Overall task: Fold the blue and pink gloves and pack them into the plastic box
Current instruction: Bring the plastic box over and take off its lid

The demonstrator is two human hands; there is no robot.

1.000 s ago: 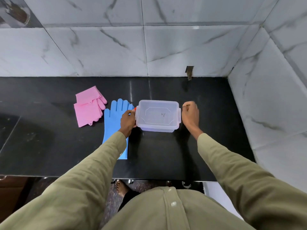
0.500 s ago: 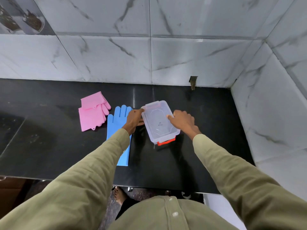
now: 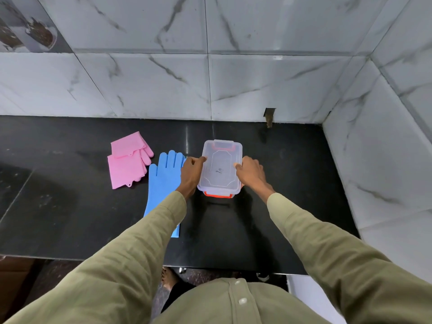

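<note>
The lidded plastic box (image 3: 220,169) was gripped on both long sides, the left hand (image 3: 191,172) curled around its left edge and the right hand (image 3: 250,172) around its right edge, near the middle of the black surface (image 3: 292,183). Its clear lid was seen closed, with orange latches (image 3: 218,195) at the near and far ends. The blue glove (image 3: 163,183) was laid flat just left of the box, partly hidden under the left wrist, and the pink gloves (image 3: 128,160) were stacked further left, apart from it. The box was judged to need opening first: both latches should be released before the lid is lifted, and the base steadied so it is not slid onto the blue glove
</note>
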